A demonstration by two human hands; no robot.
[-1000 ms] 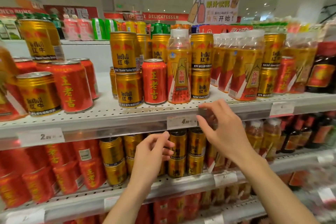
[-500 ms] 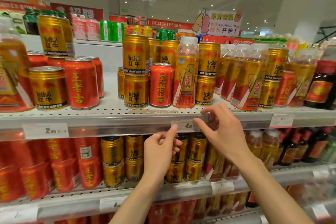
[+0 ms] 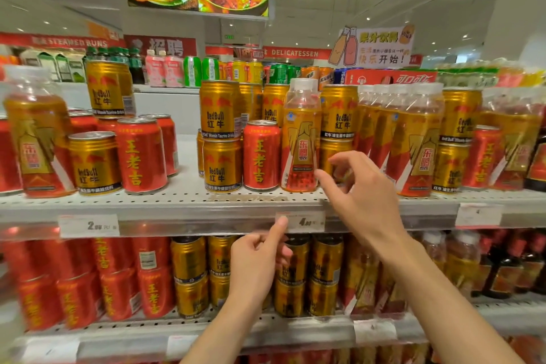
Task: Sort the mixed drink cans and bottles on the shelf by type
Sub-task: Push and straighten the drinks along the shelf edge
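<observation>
Two bare hands are raised before the upper shelf point(image 3: 183, 204) of a shop's drink rack. From the centre of the view, the right hand point(image 3: 359, 195) sits at about four o'clock, fingers spread and gently curved, thumb and forefinger apart in a wide grip that holds nothing. Its thumb tip lies just beside the foot of the Dongpeng bottle point(image 3: 301, 139), at the bottle's five o'clock; whether it touches the bottle I cannot tell. The left hand point(image 3: 257, 260) is at six o'clock, most fingers curled in with nothing inside them, and its forefinger points up to the left edge of the 4.00 price tag point(image 3: 301, 221) on the shelf's front rail.

That Dongpeng bottle stands upright at the front of the upper shelf. At its nine o'clock, touching or nearly so, stands a red Wanglaoji can point(image 3: 261, 155). Farther toward nine o'clock is a stack of two gold Red Bull cans point(image 3: 220, 139), one on the other. At the bottle's three o'clock is another stack of Red Bull cans point(image 3: 338, 127), partly hidden by the right fingers, then a row of Dongpeng bottles point(image 3: 413, 139).

Toward nine o'clock on the same shelf, well apart, a single Red Bull can point(image 3: 94, 164) and a Wanglaoji can point(image 3: 141, 155) stand side by side above a 2.00 price tag point(image 3: 88, 226). On the lower shelf point(image 3: 295, 329) are red cans at seven o'clock and gold cans behind the left hand.
</observation>
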